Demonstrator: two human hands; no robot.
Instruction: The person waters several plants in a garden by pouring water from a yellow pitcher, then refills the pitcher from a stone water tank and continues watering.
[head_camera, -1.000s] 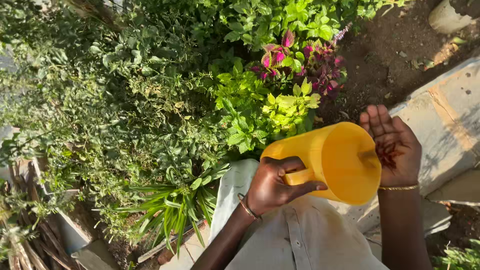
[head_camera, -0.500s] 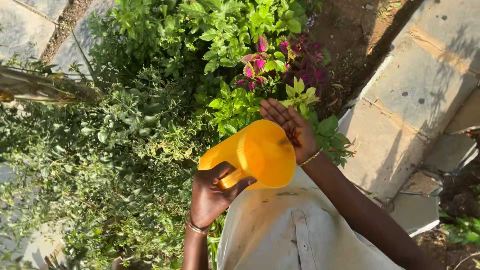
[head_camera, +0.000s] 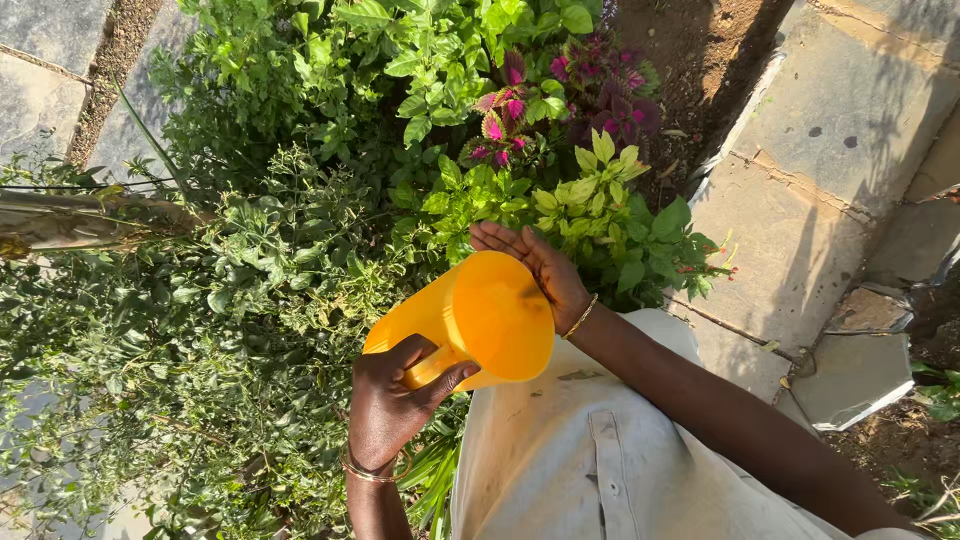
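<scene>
Tilted on its side near frame centre: a bright yellow plastic jug (head_camera: 470, 320), smooth-walled, round mouth turned toward 4 o'clock, inside the same plain yellow, sunlit, contents not discernible. Gripped by its side handle in the left hand (head_camera: 392, 405), fingers wrapped through the loop, thumb pressed across the top, thin gold bangle at the wrist. Held flat and spread at the jug's rim, at 1 o'clock from its mouth: the right hand (head_camera: 535, 268), palm up, fingers together, edge of palm touching or just beside the rim, gripping nothing, a gold bangle on that wrist too. Below, at 6 o'clock, a pale button-front shirt (head_camera: 585, 465). Beyond the jug at 12 o'clock, green leafy plants (head_camera: 590, 195) and a magenta-leaved plant (head_camera: 505, 110). At 2 o'clock, grey stone paving slabs (head_camera: 830, 150) beside bare soil (head_camera: 690, 40).
</scene>
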